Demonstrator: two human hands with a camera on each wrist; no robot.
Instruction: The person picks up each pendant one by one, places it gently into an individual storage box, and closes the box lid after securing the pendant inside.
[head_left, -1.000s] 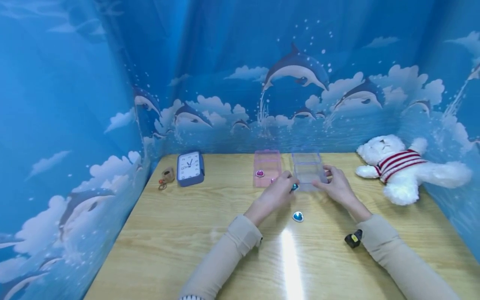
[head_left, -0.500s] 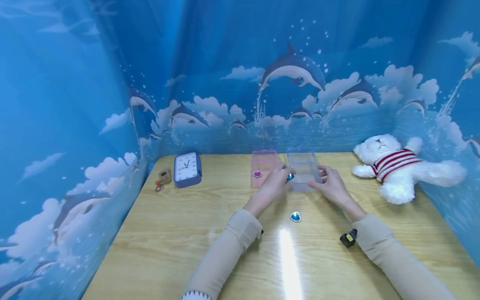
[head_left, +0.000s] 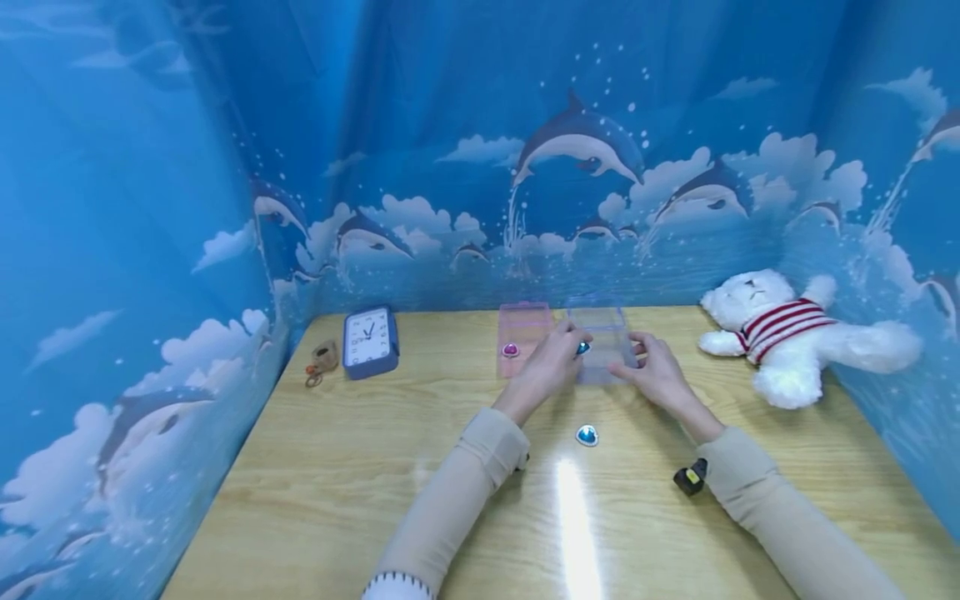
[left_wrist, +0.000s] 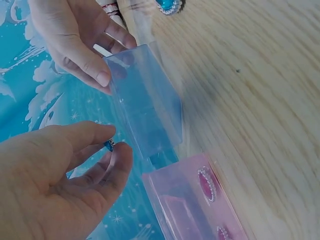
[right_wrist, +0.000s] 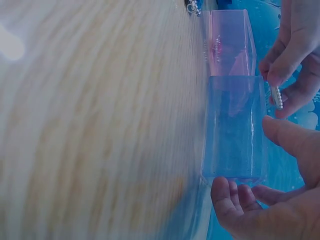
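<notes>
My left hand [head_left: 551, 362] pinches a blue gem [left_wrist: 109, 145] with a silver beaded edge between thumb and fingertips, above the open clear bluish plastic box [head_left: 598, 367]. At that box's right side is my right hand [head_left: 658, 375], gripping it with the thumb at the rim and the fingers against the end wall. Left of it lies an open pink plastic box [head_left: 531, 333], partly covered by my left hand. Pink gems [left_wrist: 206, 185] with beaded edges sit in the pink box. Another blue gem [head_left: 587, 435] lies on the table, nearer to me than the boxes.
A blue clock [head_left: 369, 343] stands at the table's back left, beside a small brown object [head_left: 324, 357] with a ring. A white plush bear [head_left: 787, 329] in a striped shirt lies at the back right. A dolphin-print curtain [head_left: 420, 167] closes off the back and sides.
My left hand has carried the pinched blue gem forward, from the near edge of the bluish box to over it. The right hand keeps its place at that box. The head view has shifted slightly.
</notes>
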